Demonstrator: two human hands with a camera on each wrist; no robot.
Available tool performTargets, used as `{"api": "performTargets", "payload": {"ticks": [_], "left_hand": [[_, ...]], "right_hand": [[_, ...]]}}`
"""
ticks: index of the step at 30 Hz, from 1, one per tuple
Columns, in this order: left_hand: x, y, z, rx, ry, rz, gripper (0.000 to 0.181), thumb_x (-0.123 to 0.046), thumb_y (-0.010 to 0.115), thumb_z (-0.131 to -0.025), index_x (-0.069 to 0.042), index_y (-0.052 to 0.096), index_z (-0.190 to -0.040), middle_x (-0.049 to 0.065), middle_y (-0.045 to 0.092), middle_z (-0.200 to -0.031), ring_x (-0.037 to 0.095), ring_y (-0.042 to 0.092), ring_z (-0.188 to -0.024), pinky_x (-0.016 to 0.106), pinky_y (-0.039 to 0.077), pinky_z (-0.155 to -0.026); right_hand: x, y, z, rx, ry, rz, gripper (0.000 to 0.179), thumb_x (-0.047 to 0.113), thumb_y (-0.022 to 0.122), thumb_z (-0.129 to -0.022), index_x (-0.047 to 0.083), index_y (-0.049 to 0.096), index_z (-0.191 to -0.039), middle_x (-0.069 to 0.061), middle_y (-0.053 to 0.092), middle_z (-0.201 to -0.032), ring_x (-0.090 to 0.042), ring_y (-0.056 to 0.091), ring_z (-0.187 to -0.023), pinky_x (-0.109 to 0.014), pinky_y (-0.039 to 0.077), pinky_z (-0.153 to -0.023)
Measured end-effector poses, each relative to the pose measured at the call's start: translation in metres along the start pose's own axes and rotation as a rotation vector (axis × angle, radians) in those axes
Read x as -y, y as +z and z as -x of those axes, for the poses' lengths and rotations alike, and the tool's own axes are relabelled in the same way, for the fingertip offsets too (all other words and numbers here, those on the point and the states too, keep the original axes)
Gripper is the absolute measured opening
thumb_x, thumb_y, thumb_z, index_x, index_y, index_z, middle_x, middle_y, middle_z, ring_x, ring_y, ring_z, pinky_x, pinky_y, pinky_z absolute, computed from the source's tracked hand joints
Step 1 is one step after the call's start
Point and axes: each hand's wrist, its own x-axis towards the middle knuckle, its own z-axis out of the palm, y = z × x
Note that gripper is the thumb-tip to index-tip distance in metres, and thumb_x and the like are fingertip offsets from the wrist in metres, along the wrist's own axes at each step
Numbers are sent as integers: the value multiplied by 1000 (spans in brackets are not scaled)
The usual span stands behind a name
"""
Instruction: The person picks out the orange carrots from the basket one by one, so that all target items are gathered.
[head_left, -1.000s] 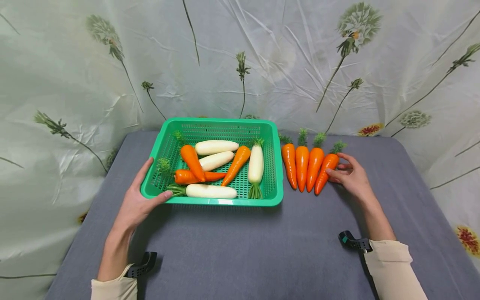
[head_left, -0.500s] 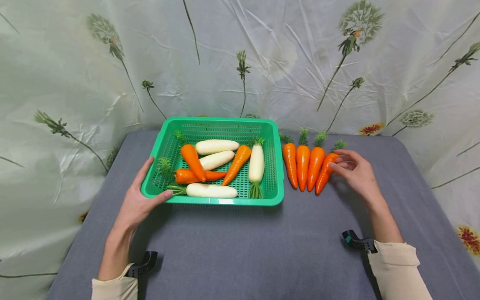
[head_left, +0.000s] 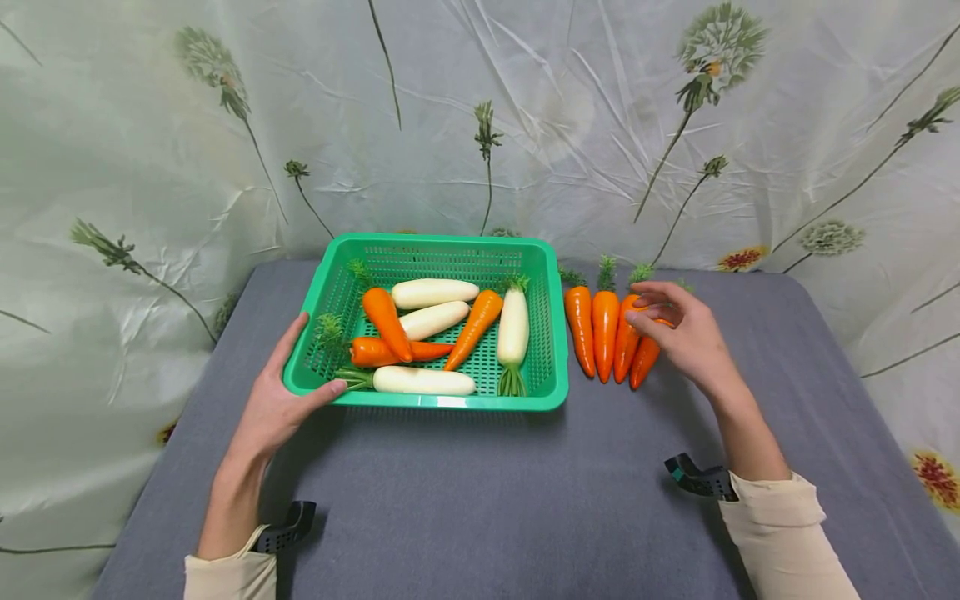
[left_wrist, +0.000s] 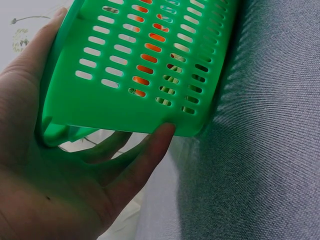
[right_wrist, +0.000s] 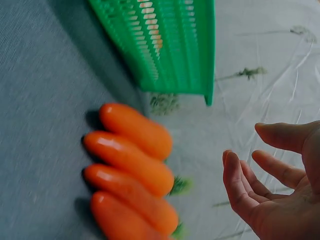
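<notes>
The right hand (head_left: 693, 342) hovers over the two rightmost of four carrots (head_left: 606, 333), its fingers (right_wrist: 236, 185) loosely bent, parted and holding nothing; the right wrist view shows the carrots apart from them. The row lies on the tabletop (head_left: 480, 500), just beside the green basket (head_left: 450, 402), whose near left corner the left hand (head_left: 273, 408) grips.

Centre of the frame: a smooth, lightly shiny plastic basket (head_left: 450, 402). Right of centre, glossy, smooth-skinned carrots (head_left: 605, 337). Lower frame, matt tablecloth (head_left: 480, 500), finely ribbed. Across the top, a creased sheet (head_left: 442, 158) with satiny sheen. Lower right, matt cloth sleeve (head_left: 787, 542).
</notes>
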Motion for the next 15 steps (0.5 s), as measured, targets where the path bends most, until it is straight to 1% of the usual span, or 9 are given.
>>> {"api": "performTargets", "payload": {"ticks": [4,9,12,15], "left_hand": [[0,0,0,-1,1,0,107,-24,83,-89,-44,13,-166,15,28,-169,18,48,-121,7,37,-89],[0,0,0,-3,2,-8,107,-24,83,-89,-44,12,-166,15,28,-170,22,46,-125,8,36,-90],[0,0,0,-4,-2,-12,107,-25,83,-89,-44,12,-166,16,28,-170,23,46,-124,8,36,-90],[0,0,0,-3,-4,-15,107,-26,83,-89,-44,12,-166,16,28,-170,23,47,-123,8,37,-89]], "right_hand": [[12,7,-3,29,-25,-14,44,20,69,-101,6,60,-142,-19,63,-124,7,65,-93,-17,57,-80],[20,16,-7,71,-22,-38,44,22,69,-102,8,60,-142,-18,63,-127,6,65,-96,-16,56,-83],[24,21,-10,98,-18,-52,43,23,70,-102,9,60,-141,-18,63,-128,1,67,-97,-19,57,-84],[28,26,-12,114,-18,-48,40,22,69,-102,10,62,-139,-18,64,-128,-7,67,-101,-19,57,-86]]}}
